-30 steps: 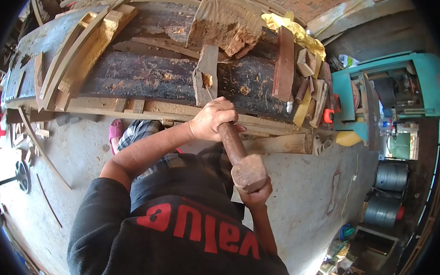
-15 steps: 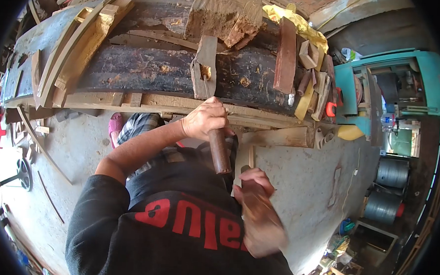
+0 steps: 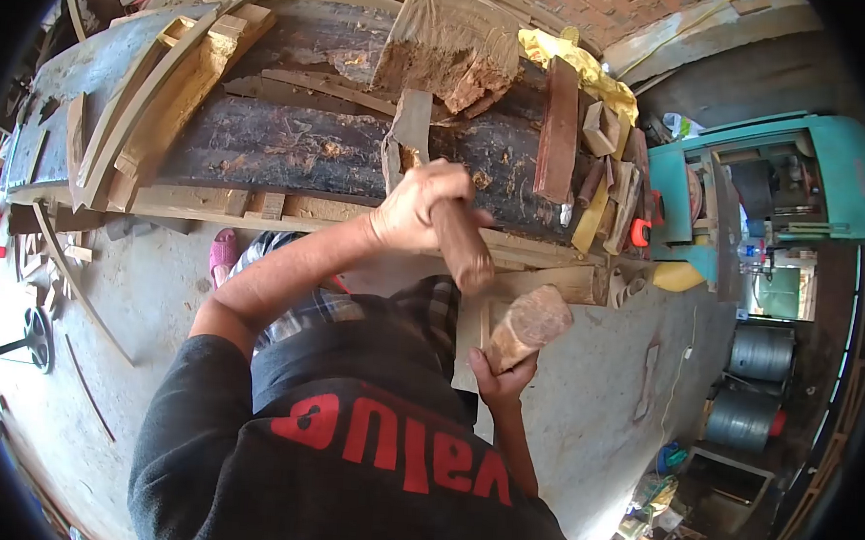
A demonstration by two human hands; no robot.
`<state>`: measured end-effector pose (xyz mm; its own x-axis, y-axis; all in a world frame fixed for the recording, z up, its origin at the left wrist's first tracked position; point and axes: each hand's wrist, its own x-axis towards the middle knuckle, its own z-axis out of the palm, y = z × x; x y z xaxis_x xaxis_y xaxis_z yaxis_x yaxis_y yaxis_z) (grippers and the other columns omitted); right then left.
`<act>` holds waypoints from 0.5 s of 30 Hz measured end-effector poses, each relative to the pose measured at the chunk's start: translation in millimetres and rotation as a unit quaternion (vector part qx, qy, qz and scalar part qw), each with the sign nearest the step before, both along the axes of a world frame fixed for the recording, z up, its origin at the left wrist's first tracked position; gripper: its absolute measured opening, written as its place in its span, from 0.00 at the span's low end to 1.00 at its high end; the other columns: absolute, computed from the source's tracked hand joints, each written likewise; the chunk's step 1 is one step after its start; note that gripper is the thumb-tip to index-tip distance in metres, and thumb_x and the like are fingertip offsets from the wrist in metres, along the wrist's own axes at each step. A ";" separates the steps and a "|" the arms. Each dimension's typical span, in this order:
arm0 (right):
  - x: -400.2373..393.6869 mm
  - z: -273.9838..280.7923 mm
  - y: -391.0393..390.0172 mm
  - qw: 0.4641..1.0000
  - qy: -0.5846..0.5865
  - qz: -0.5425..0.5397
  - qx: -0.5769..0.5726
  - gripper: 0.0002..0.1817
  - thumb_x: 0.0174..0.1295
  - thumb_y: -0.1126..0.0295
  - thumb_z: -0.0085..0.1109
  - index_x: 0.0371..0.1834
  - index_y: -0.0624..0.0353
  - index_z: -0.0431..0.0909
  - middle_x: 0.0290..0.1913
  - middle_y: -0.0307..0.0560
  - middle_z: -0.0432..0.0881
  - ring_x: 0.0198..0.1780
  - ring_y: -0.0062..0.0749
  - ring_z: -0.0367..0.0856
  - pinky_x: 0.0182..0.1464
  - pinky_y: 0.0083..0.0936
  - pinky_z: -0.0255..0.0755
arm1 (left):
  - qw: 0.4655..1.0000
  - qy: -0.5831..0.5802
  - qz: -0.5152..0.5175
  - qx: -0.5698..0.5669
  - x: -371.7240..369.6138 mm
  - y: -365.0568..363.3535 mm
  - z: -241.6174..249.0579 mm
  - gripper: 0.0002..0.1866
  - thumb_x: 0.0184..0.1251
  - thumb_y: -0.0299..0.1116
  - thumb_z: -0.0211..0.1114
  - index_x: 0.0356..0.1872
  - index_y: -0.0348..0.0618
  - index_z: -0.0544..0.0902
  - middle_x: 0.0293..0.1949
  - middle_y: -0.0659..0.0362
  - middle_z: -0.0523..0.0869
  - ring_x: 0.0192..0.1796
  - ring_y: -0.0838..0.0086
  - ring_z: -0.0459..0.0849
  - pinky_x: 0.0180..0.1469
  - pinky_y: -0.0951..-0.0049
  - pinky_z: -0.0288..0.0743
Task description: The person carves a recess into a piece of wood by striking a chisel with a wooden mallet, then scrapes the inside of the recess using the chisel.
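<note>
- Head view, and the left hand is clasping a round, dark-brown wooden handle, its fingers clamped on that smooth cylinder.
- Over on the other side, the right hand is gripping a chunky, pale-brown wooden mallet; the fingers are clamping it below the head, part of that hold hiding underneath.
- Here's the workpiece: a narrow, flat, grey wooden block is lying on the dark, bark-rough log tabletop, the left hand partly covering it. The tool's working tip is hiding behind that hand, so nobody's telling where it's biting.
- Good striking is likely depending on a steady handle and a mallet face meeting its end squarely; the two are sitting near but apart.
- Textures now! The mallet is showing a blunt, mottled face, the block a ragged golden patch. Beyond, a broad tan wooden slab is crumbling along one edge, while a straight-sided reddish-brown plank is lying to the right.
</note>
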<state>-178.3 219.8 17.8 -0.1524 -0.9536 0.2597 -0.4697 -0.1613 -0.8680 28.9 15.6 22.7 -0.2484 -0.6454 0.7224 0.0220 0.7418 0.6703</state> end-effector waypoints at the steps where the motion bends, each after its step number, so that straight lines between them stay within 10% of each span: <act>1: -2.6 -3.8 4.8 1.000 -0.020 -0.013 0.007 0.32 0.45 0.65 0.76 0.51 0.69 0.70 0.44 0.51 0.82 0.46 0.32 0.82 0.49 0.30 0.76 | 0.999 -0.005 -0.026 -0.027 1.6 5.6 5.6 0.18 0.47 0.32 0.79 0.26 0.45 0.74 0.24 0.60 0.76 0.27 0.64 0.77 0.30 0.65 0.68; 6: -13.5 -13.7 12.4 0.994 -0.080 -0.041 0.064 0.28 0.49 0.72 0.70 0.51 0.66 0.65 0.32 0.42 0.76 0.33 0.25 0.76 0.41 0.26 0.72 | 0.998 -0.039 -0.021 -0.039 2.5 23.3 -18.1 0.18 0.47 0.34 0.79 0.26 0.47 0.73 0.23 0.61 0.74 0.27 0.64 0.75 0.33 0.65 0.65; 12: -10.9 50.8 -0.8 0.967 0.147 0.206 -0.038 0.23 0.48 0.75 0.69 0.45 0.62 0.67 0.29 0.38 0.79 0.33 0.28 0.80 0.45 0.25 0.72 | 0.998 -0.028 0.003 -0.063 -4.2 29.3 -34.5 0.18 0.47 0.33 0.79 0.26 0.47 0.73 0.24 0.62 0.73 0.28 0.64 0.74 0.34 0.65 0.63; 15: -7.1 -17.3 8.0 0.981 0.066 0.076 -0.168 0.22 0.43 0.65 0.77 0.34 0.61 0.73 0.31 0.44 0.79 0.31 0.28 0.78 0.35 0.25 0.73 | 0.996 -0.036 0.009 -0.084 -8.1 31.9 -45.3 0.18 0.47 0.32 0.79 0.27 0.47 0.73 0.24 0.63 0.74 0.29 0.65 0.75 0.35 0.65 0.64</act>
<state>-185.5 227.8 0.5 0.0417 -0.8197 0.5713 -0.5229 -0.5051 -0.6866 20.9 47.5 -22.6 -0.2932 -0.5215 0.8013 -0.0351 0.8435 0.5360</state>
